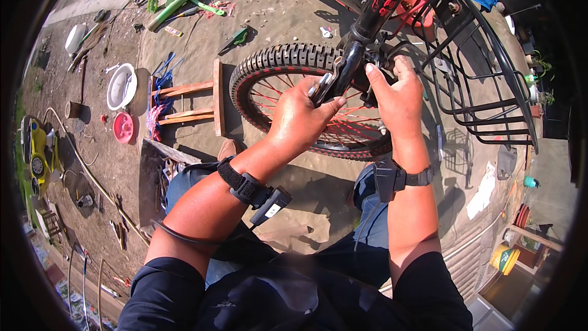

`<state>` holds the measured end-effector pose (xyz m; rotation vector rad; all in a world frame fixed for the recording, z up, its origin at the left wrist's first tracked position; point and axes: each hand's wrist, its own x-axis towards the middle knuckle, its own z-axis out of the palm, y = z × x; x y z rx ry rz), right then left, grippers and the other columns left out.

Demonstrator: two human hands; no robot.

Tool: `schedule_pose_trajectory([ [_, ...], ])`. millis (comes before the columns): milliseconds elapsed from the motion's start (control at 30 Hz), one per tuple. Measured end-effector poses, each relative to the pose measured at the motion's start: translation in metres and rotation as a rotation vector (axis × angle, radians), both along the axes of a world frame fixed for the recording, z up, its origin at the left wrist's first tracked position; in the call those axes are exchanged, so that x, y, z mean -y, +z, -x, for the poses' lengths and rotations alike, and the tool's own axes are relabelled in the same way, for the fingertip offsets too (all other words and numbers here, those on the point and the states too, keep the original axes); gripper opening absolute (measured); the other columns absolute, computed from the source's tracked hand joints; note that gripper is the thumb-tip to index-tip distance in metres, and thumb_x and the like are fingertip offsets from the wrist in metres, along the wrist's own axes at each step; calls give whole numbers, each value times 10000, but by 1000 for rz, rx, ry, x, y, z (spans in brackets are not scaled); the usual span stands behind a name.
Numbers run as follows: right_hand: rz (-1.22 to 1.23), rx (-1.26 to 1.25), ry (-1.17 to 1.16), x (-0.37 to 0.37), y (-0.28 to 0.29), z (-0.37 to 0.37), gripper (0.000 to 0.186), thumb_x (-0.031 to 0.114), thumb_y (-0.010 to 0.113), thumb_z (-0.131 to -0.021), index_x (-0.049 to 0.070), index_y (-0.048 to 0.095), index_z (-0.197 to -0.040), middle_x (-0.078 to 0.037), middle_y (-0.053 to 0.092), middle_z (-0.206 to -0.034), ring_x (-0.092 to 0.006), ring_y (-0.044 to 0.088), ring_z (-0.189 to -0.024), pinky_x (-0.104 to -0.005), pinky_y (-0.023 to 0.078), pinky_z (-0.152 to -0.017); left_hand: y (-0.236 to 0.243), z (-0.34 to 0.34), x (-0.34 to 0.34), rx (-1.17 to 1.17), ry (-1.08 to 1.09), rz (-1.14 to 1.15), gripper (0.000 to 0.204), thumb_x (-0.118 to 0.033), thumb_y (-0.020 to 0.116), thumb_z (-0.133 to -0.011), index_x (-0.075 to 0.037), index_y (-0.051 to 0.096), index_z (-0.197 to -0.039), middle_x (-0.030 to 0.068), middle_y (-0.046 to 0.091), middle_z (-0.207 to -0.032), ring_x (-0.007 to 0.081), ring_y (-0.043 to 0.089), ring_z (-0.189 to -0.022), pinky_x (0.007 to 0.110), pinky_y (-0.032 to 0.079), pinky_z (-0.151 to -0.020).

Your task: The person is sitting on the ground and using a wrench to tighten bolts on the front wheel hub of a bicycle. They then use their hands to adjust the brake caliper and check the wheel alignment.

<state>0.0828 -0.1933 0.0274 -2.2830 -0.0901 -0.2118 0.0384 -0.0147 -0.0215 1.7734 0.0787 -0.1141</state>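
My left hand (pixel 300 116) is closed round a silver metal piece (pixel 321 86) at the lower part of the black fork leg (pixel 349 64), its thumb pointing rightward. My right hand (pixel 397 101) grips the black brake assembly (pixel 373 64) beside the fork, with its thumb on top and fingers curled behind, partly hidden. Below both hands lies the bicycle's front wheel, with a knobby black tyre (pixel 282 55) and red spokes. A black wire rack (pixel 490 116) stands to the right of my right hand, attached near the front of the bicycle.
A wooden stool (pixel 218 98) lies left of the wheel. Further left are a white basin (pixel 122 86), a pink bowl (pixel 123 127), a yellow toy car (pixel 38 156) and hoses. Green bicycle parts (pixel 177 6) lie at the back. A yellow bucket (pixel 503 259) stands at the lower right.
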Motion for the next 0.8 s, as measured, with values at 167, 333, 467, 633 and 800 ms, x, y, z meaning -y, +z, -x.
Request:
schedule_pose_trajectory([
  [167, -71, 27, 12, 3, -5, -3, 308, 201, 714, -892, -41, 634, -1066, -161, 712, -910, -226, 658, -829, -378, 504, -793, 1, 0, 0, -1, -29, -16, 259, -153, 756, -911, -2, 643, -1089, -28, 597, -736, 46, 507, -662, 260, 451, -571],
  [333, -133, 34, 14, 4, -8, -4, 294, 186, 714, -889, -39, 641, -1063, -145, 721, -932, -204, 650, -831, -365, 506, -800, -1, 0, 0, 17, -35, -47, 260, -147, 747, -918, -2, 636, -1104, -28, 593, -725, 40, 508, -652, 251, 443, -560],
  [467, -154, 3, 8, 7, -8, -3, 286, 184, 714, -889, -35, 644, -1060, -133, 723, -943, -195, 644, -834, -354, 504, -804, -5, 0, 0, 0, -31, 26, 246, -143, 745, -920, -8, 633, -1092, -36, 575, -686, 40, 499, -619, 249, 429, -542],
  [633, -191, -5, 49, 7, -5, -1, 305, 205, 718, -896, -33, 639, -1069, -113, 721, -941, -186, 638, -843, -343, 498, -807, -6, 0, 2, 1, -14, 28, 218, -138, 741, -922, -12, 630, -1061, -43, 554, -656, 39, 484, -592, 251, 414, -528],
  [800, -190, 6, 85, 25, -29, -9, 414, 262, 704, -924, -90, 615, -1123, -155, 701, -1005, -172, 627, -924, -334, 490, -851, -2, 0, -1, -69, -20, -8, 333, -237, 775, -886, -31, 653, -1119, 86, 656, -764, 143, 594, -672, 333, 501, -644],
])
